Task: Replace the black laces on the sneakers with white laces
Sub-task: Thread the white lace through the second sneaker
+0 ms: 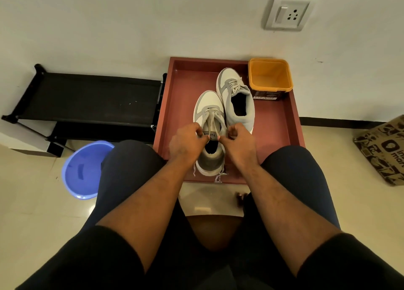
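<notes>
hands on near sneaker, tray edge

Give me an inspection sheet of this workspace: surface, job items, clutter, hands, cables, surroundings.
Surface: red tray on a pale tiled floor, set against the wall.
Job's things: near sneaker and far sneaker side by side in the tray, both with pale laces; lace ends trail by the near heel. No black laces seen.
Clutter: orange tub in the tray's far right corner, nothing seen inside.
Hands: left hand and right hand each pinch a lace at the near sneaker's tongue.
Cables: nothing seen.
Surroundings: black rack, blue basin, printed paper bag, wall socket.
</notes>
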A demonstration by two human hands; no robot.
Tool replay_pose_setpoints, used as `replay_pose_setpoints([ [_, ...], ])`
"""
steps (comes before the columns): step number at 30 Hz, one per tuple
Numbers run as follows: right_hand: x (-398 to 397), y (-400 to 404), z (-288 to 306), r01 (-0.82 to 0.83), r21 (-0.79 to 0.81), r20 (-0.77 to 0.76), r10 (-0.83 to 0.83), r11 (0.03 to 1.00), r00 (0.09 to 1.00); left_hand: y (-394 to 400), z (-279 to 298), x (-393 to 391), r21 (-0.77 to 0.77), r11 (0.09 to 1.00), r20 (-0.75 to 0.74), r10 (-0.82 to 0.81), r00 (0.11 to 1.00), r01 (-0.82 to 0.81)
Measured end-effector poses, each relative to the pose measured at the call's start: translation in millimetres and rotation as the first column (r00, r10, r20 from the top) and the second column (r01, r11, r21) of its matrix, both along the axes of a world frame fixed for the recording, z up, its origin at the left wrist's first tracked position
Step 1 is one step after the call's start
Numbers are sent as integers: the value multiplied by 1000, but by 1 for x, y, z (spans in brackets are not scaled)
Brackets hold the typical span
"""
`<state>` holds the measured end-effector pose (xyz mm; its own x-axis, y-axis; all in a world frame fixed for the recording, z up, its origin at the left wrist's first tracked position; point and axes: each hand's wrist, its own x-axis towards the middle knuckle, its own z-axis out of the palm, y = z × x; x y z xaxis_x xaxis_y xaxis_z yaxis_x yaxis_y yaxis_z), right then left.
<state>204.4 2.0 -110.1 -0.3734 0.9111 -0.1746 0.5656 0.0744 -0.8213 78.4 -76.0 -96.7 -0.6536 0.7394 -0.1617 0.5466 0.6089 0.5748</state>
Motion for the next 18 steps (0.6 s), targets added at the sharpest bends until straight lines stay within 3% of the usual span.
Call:
replay_pose_setpoints([
  [4, -12, 7, -1, -153, 129, 120, 138, 980, 983, 22, 9, 7, -255, 948, -230, -249, 941, 188],
  [7, -16, 11, -3, -205, 130, 184, 179, 970, 966, 32, 9, 14, -432, 878, -278, -349, 895, 208],
  [13, -14, 16, -10, -151, 109, 185, 130, 983, 974, 29, -3, -16, -319, 905, 34, -286, 958, 282],
  [18, -14, 15, -11, -136, 73, 145, 124, 988, 982, 25, 0, -26, -164, 930, 385, -248, 889, 330],
])
